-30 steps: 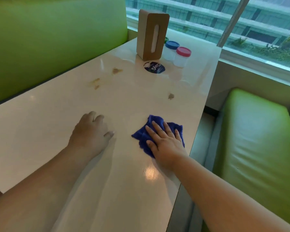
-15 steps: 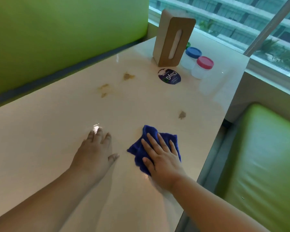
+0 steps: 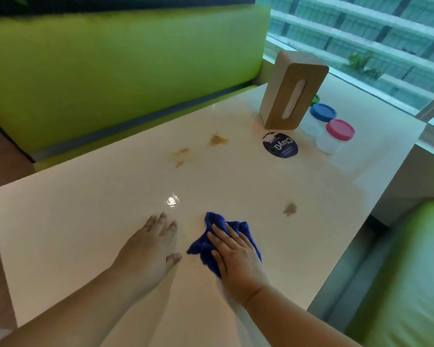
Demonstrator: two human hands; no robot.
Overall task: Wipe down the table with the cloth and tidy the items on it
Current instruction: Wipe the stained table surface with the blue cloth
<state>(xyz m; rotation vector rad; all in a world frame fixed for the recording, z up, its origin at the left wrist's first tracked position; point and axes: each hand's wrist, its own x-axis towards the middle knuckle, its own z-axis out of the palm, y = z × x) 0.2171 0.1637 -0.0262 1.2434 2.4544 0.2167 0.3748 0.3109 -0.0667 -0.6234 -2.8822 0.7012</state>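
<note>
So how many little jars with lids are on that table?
3. A pink-lidded jar stands nearest, a blue-lidded jar behind it, and a green lid peeks from behind the tissue box; more could be hidden there.

- The left hand (image 3: 148,249), at lower centre of the frame, is bare, broad-backed and short-fingered, with nails cut short. Its outline is slightly blurred.
- The right hand (image 3: 236,256), just to the right of it, is bare too, with plump, rounded fingers.
- The left forearm (image 3: 68,311) is uncovered down to the lower-left corner.
- The right forearm (image 3: 286,319) is uncovered down to the bottom edge, with a crease at the wrist.
</note>
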